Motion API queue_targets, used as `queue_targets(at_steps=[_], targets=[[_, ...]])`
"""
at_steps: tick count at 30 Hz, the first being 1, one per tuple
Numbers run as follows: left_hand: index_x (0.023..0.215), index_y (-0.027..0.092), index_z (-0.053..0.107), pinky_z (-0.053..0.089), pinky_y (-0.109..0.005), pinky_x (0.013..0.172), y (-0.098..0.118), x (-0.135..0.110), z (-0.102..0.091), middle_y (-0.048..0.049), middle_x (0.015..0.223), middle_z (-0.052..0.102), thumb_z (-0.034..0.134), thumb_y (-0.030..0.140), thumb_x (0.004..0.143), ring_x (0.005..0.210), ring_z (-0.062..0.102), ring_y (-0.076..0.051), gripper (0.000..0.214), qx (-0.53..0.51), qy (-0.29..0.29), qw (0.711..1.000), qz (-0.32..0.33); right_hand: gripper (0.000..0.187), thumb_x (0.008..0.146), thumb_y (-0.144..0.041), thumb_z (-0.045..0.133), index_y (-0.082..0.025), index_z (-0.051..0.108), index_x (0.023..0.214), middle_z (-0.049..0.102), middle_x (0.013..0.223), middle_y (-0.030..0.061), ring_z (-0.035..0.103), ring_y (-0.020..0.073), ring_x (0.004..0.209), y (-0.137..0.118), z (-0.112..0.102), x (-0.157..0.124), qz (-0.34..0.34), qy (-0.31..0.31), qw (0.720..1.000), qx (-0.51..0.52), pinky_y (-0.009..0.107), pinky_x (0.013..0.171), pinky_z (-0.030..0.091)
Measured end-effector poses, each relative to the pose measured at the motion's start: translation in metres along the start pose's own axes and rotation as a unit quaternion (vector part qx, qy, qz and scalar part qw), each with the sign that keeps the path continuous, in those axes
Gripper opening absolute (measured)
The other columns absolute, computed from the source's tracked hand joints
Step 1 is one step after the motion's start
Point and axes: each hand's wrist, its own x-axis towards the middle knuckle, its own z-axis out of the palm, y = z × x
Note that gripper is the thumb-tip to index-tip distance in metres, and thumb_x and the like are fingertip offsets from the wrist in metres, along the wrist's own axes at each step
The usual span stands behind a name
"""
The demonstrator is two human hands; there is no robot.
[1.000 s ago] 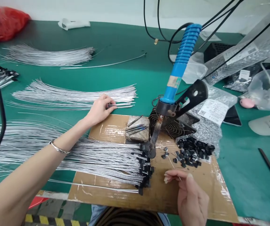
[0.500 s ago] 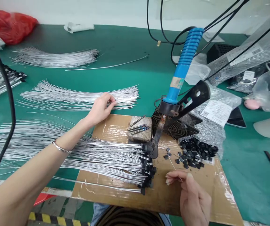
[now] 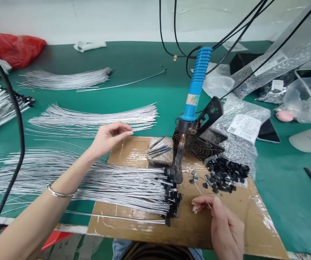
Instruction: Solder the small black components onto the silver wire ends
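Note:
My left hand [image 3: 110, 137] is at the lower edge of a bundle of white wires [image 3: 90, 119], thumb and forefinger pinched on a white wire that runs out to the right. In my right hand [image 3: 221, 224], between the fingers, is a thin strand of solder wire [image 3: 198, 188] pointing up and left toward a few small black connectors [image 3: 193, 177]. A blue-handled soldering iron [image 3: 198, 77] stands in its holder, tip down, beside the black connector ends [image 3: 173, 195] of a large row of white wires [image 3: 122, 184].
Cardboard [image 3: 193, 231] covers the front of the green table [image 3: 171, 97]. A block [image 3: 160, 159] carries several metal rods. A pile of black connectors [image 3: 225, 173] lies on a plastic bag at right. More wires [image 3: 68, 78] lie behind; a black cable [image 3: 20, 144] hangs at left.
My left hand has moved down and toward me, to the near edge of the wire bundle. My right hand stays almost in place with its strand. The view has tilted slightly.

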Motion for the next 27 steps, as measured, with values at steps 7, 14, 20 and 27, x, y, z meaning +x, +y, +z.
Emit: queue_targets(at_steps=[7,14,20,27], targets=[[0.092,0.019,0.079,0.054,-0.031,0.072,0.0,-0.01,0.007,-0.0058,0.094,0.081,0.076,0.039,0.093,0.08,0.069,-0.019,0.02,0.002,0.005,1.0,0.004,0.047,0.103,-0.055,0.057,-0.02,0.081,0.084,0.075,0.077,0.0049,0.067,0.0186,0.075,-0.003,0.002,0.0,0.009,-0.001,1.0,0.006,0.029,0.074,0.05],[0.104,0.014,0.072,0.062,-0.038,0.078,-0.019,0.013,0.016,-0.004,0.098,0.075,0.07,0.037,0.101,0.082,0.073,-0.018,0.023,0.034,-0.004,0.999,-0.027,0.045,0.102,-0.053,0.06,-0.02,0.082,0.081,0.075,0.076,0.0049,0.068,0.018,0.072,-0.008,0.004,0.001,0.003,0.005,1.0,-0.006,0.027,0.073,0.053],[0.112,0.015,0.071,0.063,-0.041,0.083,-0.03,0.026,0.018,-0.0065,0.108,0.075,0.068,0.036,0.102,0.092,0.073,-0.021,0.024,0.087,0.022,0.995,-0.037,0.044,0.102,-0.051,0.06,-0.02,0.081,0.079,0.074,0.075,0.0051,0.067,0.0188,0.072,-0.011,0.005,0.001,0.003,0.002,1.0,-0.004,0.027,0.071,0.054],[0.09,0.019,0.073,0.049,-0.033,0.072,0.008,0.015,0.006,-0.0011,0.079,0.07,0.068,0.037,0.098,0.068,0.06,-0.017,0.02,0.148,0.056,0.987,0.005,0.044,0.104,-0.05,0.058,-0.018,0.081,0.083,0.075,0.077,0.0063,0.068,0.0196,0.073,-0.006,0.002,0.001,-0.002,0.0,1.0,0.008,0.029,0.071,0.053]])
